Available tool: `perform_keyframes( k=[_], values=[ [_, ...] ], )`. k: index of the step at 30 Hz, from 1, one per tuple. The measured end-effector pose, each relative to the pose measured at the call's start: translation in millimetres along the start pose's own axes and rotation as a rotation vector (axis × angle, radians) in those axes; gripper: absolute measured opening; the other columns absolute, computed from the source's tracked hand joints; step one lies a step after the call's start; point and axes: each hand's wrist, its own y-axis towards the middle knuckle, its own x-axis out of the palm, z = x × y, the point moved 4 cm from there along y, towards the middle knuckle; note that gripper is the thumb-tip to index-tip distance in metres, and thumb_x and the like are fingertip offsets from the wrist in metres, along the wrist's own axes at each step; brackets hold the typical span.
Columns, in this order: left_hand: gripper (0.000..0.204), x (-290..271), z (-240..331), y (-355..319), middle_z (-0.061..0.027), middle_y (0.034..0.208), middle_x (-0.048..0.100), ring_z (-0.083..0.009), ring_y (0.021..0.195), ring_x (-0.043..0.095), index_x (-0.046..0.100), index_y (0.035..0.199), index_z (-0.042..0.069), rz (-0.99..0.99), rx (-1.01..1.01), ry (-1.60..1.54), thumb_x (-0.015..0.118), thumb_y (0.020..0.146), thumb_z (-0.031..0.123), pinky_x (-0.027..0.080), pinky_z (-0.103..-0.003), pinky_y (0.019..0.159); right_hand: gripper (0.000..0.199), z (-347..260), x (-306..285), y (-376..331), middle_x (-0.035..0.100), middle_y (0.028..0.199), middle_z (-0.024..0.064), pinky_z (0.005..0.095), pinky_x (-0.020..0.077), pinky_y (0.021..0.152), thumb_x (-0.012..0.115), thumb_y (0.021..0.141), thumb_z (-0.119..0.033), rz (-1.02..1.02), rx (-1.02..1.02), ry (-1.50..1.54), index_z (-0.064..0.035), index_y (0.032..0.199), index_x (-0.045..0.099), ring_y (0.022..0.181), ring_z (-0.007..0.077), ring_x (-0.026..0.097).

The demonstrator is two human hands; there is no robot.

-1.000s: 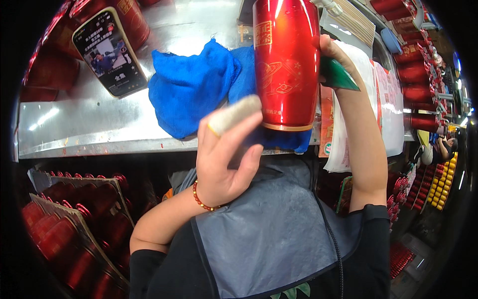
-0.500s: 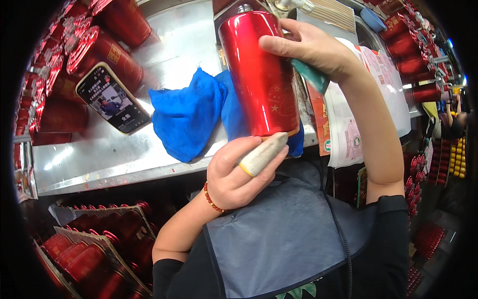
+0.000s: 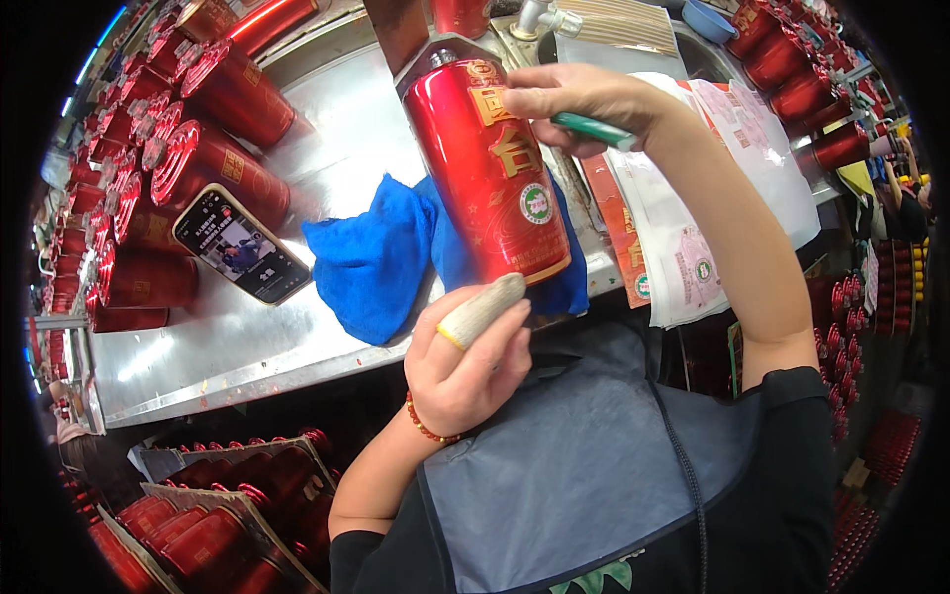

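Observation:
A glossy red bottle [image 3: 465,168] lies slanted on a blue cloth, its threaded neck away from me. Gold characters and a round green-and-white label now face up on it. The curled fingers of my left hand [image 3: 465,361] are at its base; one finger wears a cream finger cot [image 3: 482,312] with a yellow rim, its tip against the bottom edge. My right hand [image 3: 594,99] lies along the bottle's upper right side, fingertips at the gold lettering. A flat green scraper-like tool [image 3: 594,131] is tucked in its palm. The blue cloth [image 3: 371,262] spreads left of the bottle.
A phone [image 3: 242,245] with a lit screen leans against several red bottles [image 3: 233,173] at the left of the metal table [image 3: 228,356]. Printed sheets [image 3: 683,247] lie right. A tap [image 3: 544,18] and blue bowl [image 3: 710,20] are at the back. Racks of red bottles [image 3: 198,535] stand below.
The bottle has turned about its length, bringing gold characters and the round label up. My right hand has shifted with the green tool. The whole view has shifted slightly.

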Motion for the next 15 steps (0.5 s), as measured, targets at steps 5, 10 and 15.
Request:
perform_keyframes(
  k=[5, 10, 15],
  values=[
    [0.030, -0.2, 0.5, -2.8, -0.0142, 0.113, 0.072, -0.0310, 0.100, 0.070, 0.075, 0.106, 0.000, 0.000, 0.041, 0.041, 0.077, 0.076, -0.003, 0.059, -0.036, 0.083, 0.101, 21.0, 8.3, 24.3, 0.072, 0.087, 0.0092, 0.0219, 0.0550, 0.062, 0.089, 0.067, -0.061, -0.018, -0.101, -0.008, 0.0065, 0.134, 0.055, 0.077, 0.0118, 0.071],
    [0.028, -2.7, 5.6, 8.4, -0.0142, 0.111, 0.072, -0.0302, 0.100, 0.070, 0.075, 0.104, -0.001, -0.085, 0.084, 0.080, 0.078, 0.076, -0.002, 0.059, -0.036, 0.083, 0.098, -10.8, 12.1, 10.8, 0.071, 0.117, 0.0185, 0.0321, 0.0569, 0.089, 0.085, 0.068, -0.069, 0.096, -0.043, -0.417, 0.0051, 0.127, 0.060, 0.105, 0.0239, 0.071],
    [0.028, -3.3, 6.9, 7.4, -0.0136, 0.108, 0.073, -0.0298, 0.100, 0.070, 0.075, 0.104, -0.001, -0.082, 0.076, 0.080, 0.078, 0.076, 0.000, 0.060, -0.036, 0.082, 0.102, 27.0, 0.9, 22.8, 0.073, 0.103, 0.0180, 0.0308, 0.0591, 0.074, 0.086, 0.067, -0.068, -0.012, -0.066, -0.037, 0.0094, 0.129, 0.060, 0.084, 0.0201, 0.072]
  ],
)
